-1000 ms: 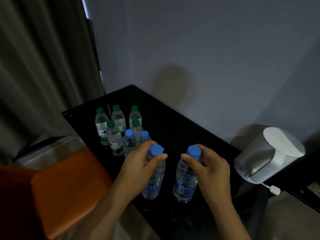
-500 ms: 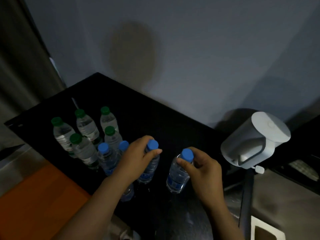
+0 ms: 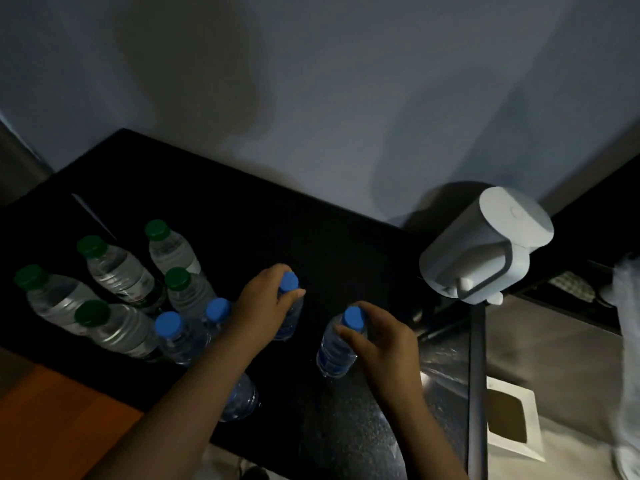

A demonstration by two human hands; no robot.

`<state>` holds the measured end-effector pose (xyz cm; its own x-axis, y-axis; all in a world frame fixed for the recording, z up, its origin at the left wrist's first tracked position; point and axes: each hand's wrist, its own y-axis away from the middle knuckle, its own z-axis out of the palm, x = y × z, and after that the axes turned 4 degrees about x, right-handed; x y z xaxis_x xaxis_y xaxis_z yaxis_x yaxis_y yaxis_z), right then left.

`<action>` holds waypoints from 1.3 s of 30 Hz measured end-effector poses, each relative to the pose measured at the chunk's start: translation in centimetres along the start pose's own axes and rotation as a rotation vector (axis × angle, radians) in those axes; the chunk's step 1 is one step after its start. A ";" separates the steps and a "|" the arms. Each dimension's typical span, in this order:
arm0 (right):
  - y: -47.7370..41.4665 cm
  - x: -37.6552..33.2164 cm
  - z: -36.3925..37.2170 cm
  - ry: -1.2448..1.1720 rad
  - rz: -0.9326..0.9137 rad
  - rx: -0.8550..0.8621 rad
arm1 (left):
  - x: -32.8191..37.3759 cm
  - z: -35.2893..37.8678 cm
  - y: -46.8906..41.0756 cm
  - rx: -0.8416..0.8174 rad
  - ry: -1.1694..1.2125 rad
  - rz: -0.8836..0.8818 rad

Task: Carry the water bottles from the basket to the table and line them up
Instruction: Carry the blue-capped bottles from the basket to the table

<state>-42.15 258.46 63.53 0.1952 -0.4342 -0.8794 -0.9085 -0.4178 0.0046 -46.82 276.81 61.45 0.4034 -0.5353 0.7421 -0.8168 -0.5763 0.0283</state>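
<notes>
**2 blue-capped bottles held upright on the dark surface**

The bottles are clear ribbed plastic with round screw caps. 5 green-capped ones (image 3: pixel 117 271) cluster at the left of the glossy black surface (image 3: pixel 311 237), and 2 blue-capped ones (image 3: pixel 180 332) stand just right of them, close together. Another clear bottle (image 3: pixel 239 400) shows near the front edge, partly hidden under the left forearm.

A white rounded kettle (image 3: pixel 485 247) with a loop handle sits at the right end, against the grey wall. An orange seat (image 3: pixel 52 420) lies near left.

The left hand (image 3: pixel 263 306) curls around the neck of a blue-capped bottle (image 3: pixel 289 308), thumb tip beside the cap. The right hand (image 3: pixel 384 337) grips the neck of a second blue-capped bottle (image 3: pixel 337 344), fingers wrapped below its cap. Both bottles stand upright on the surface, apart from each other, right of the cluster.
</notes>
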 end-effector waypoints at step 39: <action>0.8 0.4 2.6 0.385 -0.104 -0.200 | 0.1 -0.9 -1.2 -0.045 -0.049 -0.086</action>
<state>-43.75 260.00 61.97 0.4394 -0.6316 -0.6388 -0.7951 -0.6044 0.0507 -46.14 277.96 62.08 0.4913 -0.5153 0.7022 -0.7955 -0.5938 0.1208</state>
